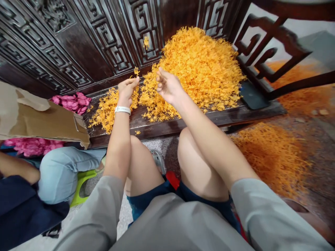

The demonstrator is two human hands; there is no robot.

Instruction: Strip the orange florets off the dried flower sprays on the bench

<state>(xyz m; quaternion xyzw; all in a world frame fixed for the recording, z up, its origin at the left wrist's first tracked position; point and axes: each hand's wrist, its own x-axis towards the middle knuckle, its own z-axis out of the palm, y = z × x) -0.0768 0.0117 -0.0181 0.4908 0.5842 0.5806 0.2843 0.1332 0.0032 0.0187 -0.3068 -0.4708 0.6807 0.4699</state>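
My left hand (127, 90), with a white band on the wrist, is closed in a pinch. A small yellow plastic flower piece (136, 71) with thin prongs sticks up from its fingertips. My right hand (169, 85) is beside the big heap of yellow pieces (201, 66), its fingers loosely bent and apart, nothing visible in them. Below my left hand lies a smaller pile of the yellow pieces (107, 108). Another yellow piece (146, 42) shows against the carved back panel; I cannot tell whether it is in the air or resting there.
The dark wooden bench (162, 128) carries the heaps, pink flower parts (72, 102) and a dark phone-like slab (253, 94). A torn cardboard box (52, 120) stands left, near a seated person's knee (56, 174). Orange scraps (272, 157) cover the floor at right.
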